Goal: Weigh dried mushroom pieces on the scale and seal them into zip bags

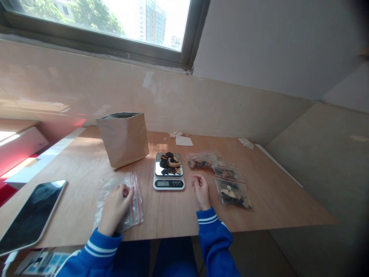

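My left hand rests over a pile of clear zip bags with red seal lines. Its fingers are curled in, and whatever may lie under them is hidden. To the right of a small digital kitchen scale, my right hand is loosely closed, with nothing visible in it. Dark and pale dried pieces, possibly mushroom or peel, are heaped on the scale's shiny plate. The display is lit, but I cannot read it surely.
Filled zip bags of similar pieces lie on the right of the wooden table. An open brown paper bag stands behind my left hand. A tablet lies far left. White paper lies near the wall.
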Available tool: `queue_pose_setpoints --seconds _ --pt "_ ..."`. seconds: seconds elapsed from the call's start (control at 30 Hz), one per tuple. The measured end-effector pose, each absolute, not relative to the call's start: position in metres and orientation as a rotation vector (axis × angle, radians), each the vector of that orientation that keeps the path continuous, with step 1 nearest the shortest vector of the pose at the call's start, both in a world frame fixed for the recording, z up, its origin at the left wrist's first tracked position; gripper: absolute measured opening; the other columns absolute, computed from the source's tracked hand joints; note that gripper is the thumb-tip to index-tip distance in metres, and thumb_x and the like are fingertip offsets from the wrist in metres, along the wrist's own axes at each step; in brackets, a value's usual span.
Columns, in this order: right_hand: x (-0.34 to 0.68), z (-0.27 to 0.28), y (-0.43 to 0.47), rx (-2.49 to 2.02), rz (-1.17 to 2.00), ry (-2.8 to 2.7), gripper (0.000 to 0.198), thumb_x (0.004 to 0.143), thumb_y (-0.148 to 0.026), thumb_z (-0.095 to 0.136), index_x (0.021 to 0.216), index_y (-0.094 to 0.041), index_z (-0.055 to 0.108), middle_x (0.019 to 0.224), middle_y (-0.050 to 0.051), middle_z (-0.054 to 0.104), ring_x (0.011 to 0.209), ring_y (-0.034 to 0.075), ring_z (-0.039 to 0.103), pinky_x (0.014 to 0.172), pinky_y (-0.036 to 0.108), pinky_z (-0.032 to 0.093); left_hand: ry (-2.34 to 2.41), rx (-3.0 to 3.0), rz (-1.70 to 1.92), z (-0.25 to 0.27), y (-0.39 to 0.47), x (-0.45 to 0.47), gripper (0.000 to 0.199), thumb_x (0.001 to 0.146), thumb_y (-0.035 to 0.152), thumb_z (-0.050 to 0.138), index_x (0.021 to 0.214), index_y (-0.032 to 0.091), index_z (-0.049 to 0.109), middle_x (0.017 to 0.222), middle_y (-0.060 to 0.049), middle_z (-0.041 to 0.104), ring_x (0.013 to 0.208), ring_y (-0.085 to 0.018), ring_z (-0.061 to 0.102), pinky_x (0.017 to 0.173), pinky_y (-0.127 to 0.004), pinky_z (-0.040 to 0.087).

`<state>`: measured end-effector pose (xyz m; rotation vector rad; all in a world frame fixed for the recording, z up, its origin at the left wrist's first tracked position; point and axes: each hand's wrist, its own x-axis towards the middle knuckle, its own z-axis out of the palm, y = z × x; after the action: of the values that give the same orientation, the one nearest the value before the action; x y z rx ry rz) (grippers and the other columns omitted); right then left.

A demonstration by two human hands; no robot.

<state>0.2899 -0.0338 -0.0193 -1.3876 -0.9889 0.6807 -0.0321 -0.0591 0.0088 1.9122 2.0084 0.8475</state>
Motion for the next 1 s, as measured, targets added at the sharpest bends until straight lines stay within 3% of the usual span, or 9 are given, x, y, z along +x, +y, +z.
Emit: queue_pose_setpoints --seconds 0.13,0.2,0.3,0.37,0.47,0.57,0.73,0.87,1.0 --pt "0.290 -0.021 -0.034 -1.392 0.676 -0.999 0.035 0.077 -0.052 0.061 0.086 -0.018 0.062 0.066 0.001 0.061 0.057 0.014 0.054 0.053 0.025 0.043 1.937 1.835 0.979 0.013 -0.051 -0.036 0.031 0.086 0.046 0.042 0.072 0.021 0.054 0.071 -0.006 0.061 0.070 -0.024 0.059 0.067 -0.036 0.045" --pt "0.290 -0.022 -0.033 -1.399 0.667 -1.014 0.034 0.078 -0.051 0.060 0.086 -0.018 0.062 0.067 0.001 0.061 0.058 0.014 0.055 0.054 0.025 0.043 2.012 1.811 1.203 0.028 -0.043 -0.038 0.029 0.086 0.043 0.044 0.086 0.017 0.057 0.085 -0.010 0.062 0.083 -0.026 0.060 0.079 -0.041 0.048" --pt "0.289 -0.023 -0.034 -1.415 0.654 -1.044 0.034 0.080 -0.050 0.057 0.088 -0.018 0.061 0.068 0.001 0.061 0.061 0.015 0.055 0.055 0.025 0.043 2.213 1.824 1.595 0.070 -0.027 -0.041 0.042 0.085 0.036 0.051 0.118 0.010 0.053 0.117 -0.018 0.055 0.117 -0.034 0.048 0.103 -0.055 0.035" --pt "0.289 -0.023 -0.034 -1.423 0.645 -1.058 0.034 0.081 -0.050 0.056 0.088 -0.017 0.061 0.069 0.001 0.061 0.061 0.015 0.055 0.056 0.025 0.043 2.219 1.820 1.774 0.106 -0.011 -0.043 0.055 0.084 0.031 0.055 0.134 0.011 0.044 0.133 -0.019 0.045 0.131 -0.034 0.037 0.110 -0.057 0.027" --pt "0.288 -0.021 -0.035 -1.430 0.615 -1.077 0.035 0.082 -0.051 0.055 0.087 -0.018 0.062 0.069 0.002 0.062 0.061 0.015 0.056 0.058 0.026 0.044 2.178 1.845 1.957 0.151 0.020 -0.050 0.053 0.088 0.032 0.053 0.139 0.020 0.044 0.145 -0.016 0.033 0.138 -0.030 0.030 0.112 -0.053 0.026" --pt "0.286 -0.017 -0.036 -1.433 0.524 -1.131 0.031 0.086 -0.047 0.051 0.088 -0.018 0.062 0.074 0.003 0.063 0.067 0.016 0.058 0.064 0.028 0.046 2.162 1.829 1.847 0.171 0.051 -0.058 0.040 0.093 0.040 0.044 0.130 0.028 0.056 0.146 -0.011 0.037 0.136 -0.031 0.034 0.110 -0.055 0.027" --pt "0.270 0.010 -0.047 -1.373 0.312 -1.290 0.023 0.091 -0.033 0.045 0.089 -0.017 0.062 0.089 0.007 0.065 0.084 0.020 0.061 0.074 0.032 0.047 2.009 1.981 1.670 0.165 0.051 -0.057 0.043 0.098 0.037 0.032 0.117 0.015 0.063 0.125 -0.014 0.054 0.120 -0.026 0.049 0.106 -0.049 0.034" --pt "0.238 0.064 -0.070 -1.205 0.301 -1.399 0.017 0.094 -0.025 0.045 0.093 -0.019 0.061 0.092 0.006 0.063 0.091 0.019 0.060 0.083 0.033 0.048 2.165 1.925 1.726 0.163 0.008 -0.042 0.033 0.092 0.040 0.046 0.099 0.014 0.065 0.100 -0.009 0.059 0.092 -0.021 0.057 0.088 -0.039 0.045" --pt "0.200 0.120 -0.084 -0.948 0.350 -1.644 0.022 0.096 -0.018 0.041 0.106 -0.021 0.061 0.104 0.006 0.063 0.104 0.018 0.059 0.093 0.034 0.048 2.136 1.846 1.461 0.161 -0.035 -0.024 0.038 0.082 0.043 0.061 0.110 0.019 0.055 0.083 -0.001 0.062 0.068 -0.016 0.058 0.059 -0.027 0.044"
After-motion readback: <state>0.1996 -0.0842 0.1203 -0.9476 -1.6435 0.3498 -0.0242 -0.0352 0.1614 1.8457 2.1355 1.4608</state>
